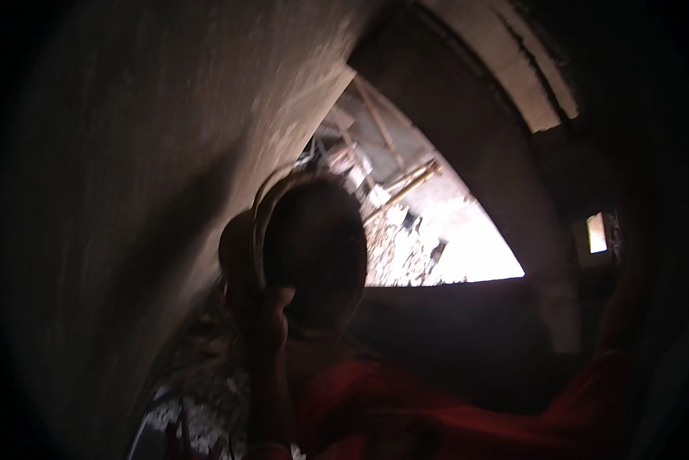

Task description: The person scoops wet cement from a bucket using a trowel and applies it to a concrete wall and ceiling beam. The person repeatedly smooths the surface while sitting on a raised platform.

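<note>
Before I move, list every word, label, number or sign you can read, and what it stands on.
None can be read.
Grey wall, red cloth: no lettering visible.
Round dark shape: too deep in shadow to tell.
Debris in the bright opening: too blurred and overexposed to read any marking.

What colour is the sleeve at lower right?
Red; the sleeve shows best in the head view.

- Left hand (261, 307) on rim of dark round pan (314, 245), thumb inside.
- Red sleeve (590, 391) at right; right hand lost in dark.
- Grey wall (168, 115), left.
- Wooden poles (402, 192) in bright opening.
</note>
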The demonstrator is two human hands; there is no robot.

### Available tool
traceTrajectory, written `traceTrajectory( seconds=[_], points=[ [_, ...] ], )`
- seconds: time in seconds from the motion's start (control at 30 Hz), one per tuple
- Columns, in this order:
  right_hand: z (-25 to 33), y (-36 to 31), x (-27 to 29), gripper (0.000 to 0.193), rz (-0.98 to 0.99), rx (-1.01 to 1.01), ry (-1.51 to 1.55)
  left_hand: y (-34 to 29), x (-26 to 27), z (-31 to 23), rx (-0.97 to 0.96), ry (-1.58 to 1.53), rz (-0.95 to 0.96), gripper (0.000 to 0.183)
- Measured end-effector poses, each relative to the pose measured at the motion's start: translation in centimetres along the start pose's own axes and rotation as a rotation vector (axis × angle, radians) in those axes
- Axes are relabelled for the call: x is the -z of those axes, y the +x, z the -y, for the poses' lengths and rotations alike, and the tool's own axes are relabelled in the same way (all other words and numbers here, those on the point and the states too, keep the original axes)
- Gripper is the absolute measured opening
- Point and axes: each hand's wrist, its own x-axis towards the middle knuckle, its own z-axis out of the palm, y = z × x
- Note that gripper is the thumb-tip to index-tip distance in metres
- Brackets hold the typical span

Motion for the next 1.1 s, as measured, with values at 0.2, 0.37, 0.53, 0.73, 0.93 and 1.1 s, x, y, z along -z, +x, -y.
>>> traceTrajectory(
  seconds=[0.2,0.37,0.53,0.73,0.93,1.1],
  points=[
    [3.4,-8.8,-11.8,0.022,0.297,0.366,0.204,0.6,-0.7,-4.9,0.155,-0.410,0.070,0.088],
    [8.3,-13.2,-17.8,0.025,0.326,0.462,0.205,0.5,-0.3,-8.4,0.161,-0.441,0.049,0.091],
    [14.6,-10.6,-17.9,0.026,0.799,0.307,0.045,0.4,-0.5,-9.0,0.127,-0.328,0.103,0.087],
    [19.0,-11.1,-16.1,0.031,0.888,0.227,0.193,0.6,0.3,-7.6,0.125,-0.347,0.066,0.071],
    [15.6,-13.6,-22.0,0.024,0.481,0.425,0.723,1.0,0.7,-7.6,0.134,-0.458,0.031,0.057],
    [13.7,-16.1,-22.6,0.020,0.291,-0.044,0.703,1.3,0.6,-8.9,0.067,-0.442,0.055,0.055]
  ],
)
